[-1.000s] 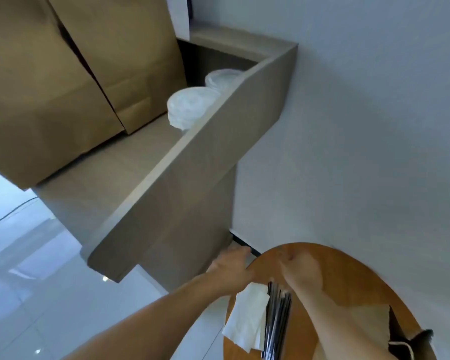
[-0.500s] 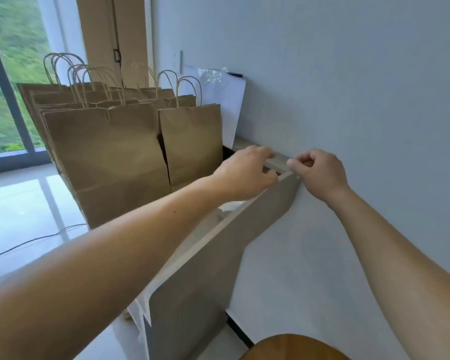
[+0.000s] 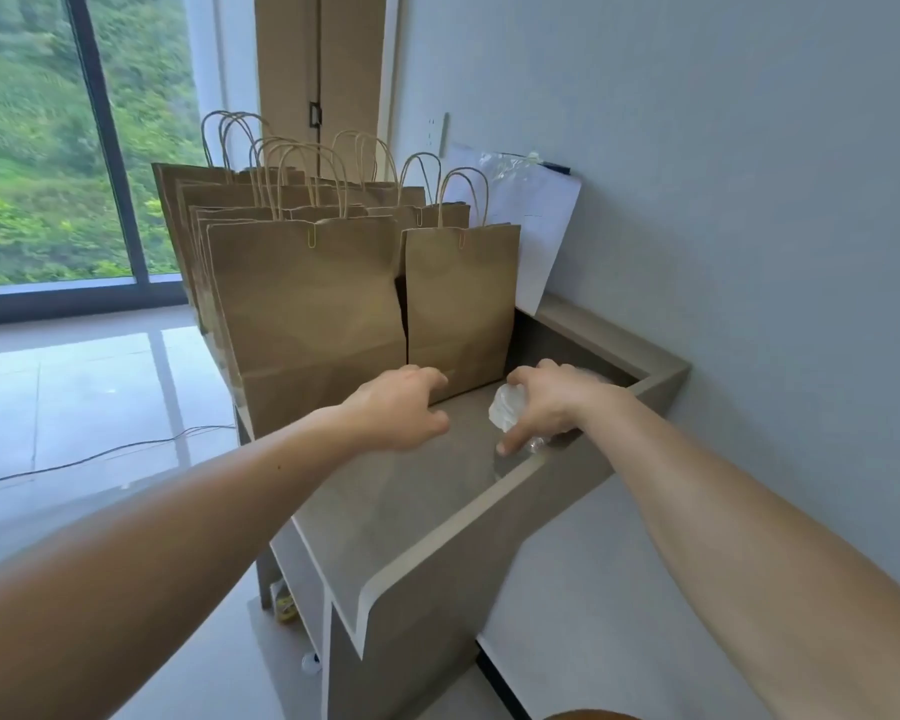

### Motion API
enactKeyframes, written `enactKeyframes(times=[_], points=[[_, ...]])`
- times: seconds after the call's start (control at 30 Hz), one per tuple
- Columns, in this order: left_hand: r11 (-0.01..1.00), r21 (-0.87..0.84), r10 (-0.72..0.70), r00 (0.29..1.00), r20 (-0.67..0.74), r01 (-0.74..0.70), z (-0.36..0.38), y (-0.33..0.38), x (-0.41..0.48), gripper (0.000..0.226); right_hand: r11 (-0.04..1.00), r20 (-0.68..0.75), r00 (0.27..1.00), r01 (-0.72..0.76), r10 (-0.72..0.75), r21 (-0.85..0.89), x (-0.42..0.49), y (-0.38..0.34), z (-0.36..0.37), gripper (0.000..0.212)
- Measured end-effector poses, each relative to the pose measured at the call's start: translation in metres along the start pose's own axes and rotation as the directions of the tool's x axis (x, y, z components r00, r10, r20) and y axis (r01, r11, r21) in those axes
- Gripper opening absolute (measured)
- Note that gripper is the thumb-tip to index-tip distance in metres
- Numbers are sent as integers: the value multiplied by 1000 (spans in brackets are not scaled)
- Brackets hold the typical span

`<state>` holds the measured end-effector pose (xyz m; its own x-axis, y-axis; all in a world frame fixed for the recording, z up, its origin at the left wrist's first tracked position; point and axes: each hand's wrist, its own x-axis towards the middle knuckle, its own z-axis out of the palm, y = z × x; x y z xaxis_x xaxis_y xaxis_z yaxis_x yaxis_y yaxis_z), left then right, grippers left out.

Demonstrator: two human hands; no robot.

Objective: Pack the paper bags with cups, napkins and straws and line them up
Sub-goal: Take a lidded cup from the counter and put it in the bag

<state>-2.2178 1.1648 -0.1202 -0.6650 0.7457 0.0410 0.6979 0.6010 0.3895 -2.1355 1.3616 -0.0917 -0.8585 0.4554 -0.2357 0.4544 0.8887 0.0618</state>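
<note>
Cups (image 3: 506, 412) at the counter (image 3: 411, 511).
Right hand (image 3: 549, 402) curls its fingers round them; left hand (image 3: 401, 407) loosely curled, empty, by the bags (image 3: 307, 304).

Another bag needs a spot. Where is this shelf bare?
The near stretch of shelf is bare, from the paper bags to the front rim. The far right corner is crowded: the right hand grips the cups there.

Both bare forearms reach forward over the grey stone-look counter (image 3: 411, 511) with its raised rim. The left hand (image 3: 401, 407) hangs palm down above the counter's middle, fingers loosely curled, holding nothing. The right hand (image 3: 546, 402), nearer the counter's back corner, curls over a white plastic-wrapped cup stack (image 3: 507, 407), thumb pointing down.
</note>
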Motion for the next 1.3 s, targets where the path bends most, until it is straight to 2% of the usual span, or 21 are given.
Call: enactKeyframes(times=[0.13,0.23,0.4,0.5,0.6,0.73,0.8,0.9,1.1,1.2,1.3], points=[[999,-29,-14,1000,15,14,6,-4,-5,58,999,20,1000,-10,11,-35,2,0,4,122],[999,-41,-16,1000,10,17,4,-4,-10,59,1000,-16,1000,-9,8,-14,2,-1,4,116],[1000,-22,-15,1000,-24,15,-9,5,-14,58,979,-198,980,31,9,200,-15,2,-12,106],[999,-22,25,997,-68,-26,-23,26,-13,57,927,-356,934,93,45,363,-39,15,-46,107],[994,-32,98,989,-112,-102,-33,60,-10,57,886,-475,875,145,92,439,-75,39,-73,105],[960,-53,264,954,-144,-274,-31,126,-7,51,871,-563,798,103,216,481,-139,86,-86,102],[928,-86,351,929,-117,-362,-20,163,-8,48,853,-580,755,54,306,519,-175,115,-82,102],[890,-89,446,895,-30,-446,14,216,-11,48,819,-547,713,-65,438,570,-231,157,-57,103],[833,-135,553,807,209,-536,125,293,-44,61,730,-314,720,-379,619,568,-323,211,47,102],[802,-146,584,709,396,-579,193,310,-74,70,664,-179,713,-489,678,565,-358,221,113,103],[783,-124,543,573,613,-610,255,310,-112,78,581,-75,689,-542,721,606,-377,225,168,105]])
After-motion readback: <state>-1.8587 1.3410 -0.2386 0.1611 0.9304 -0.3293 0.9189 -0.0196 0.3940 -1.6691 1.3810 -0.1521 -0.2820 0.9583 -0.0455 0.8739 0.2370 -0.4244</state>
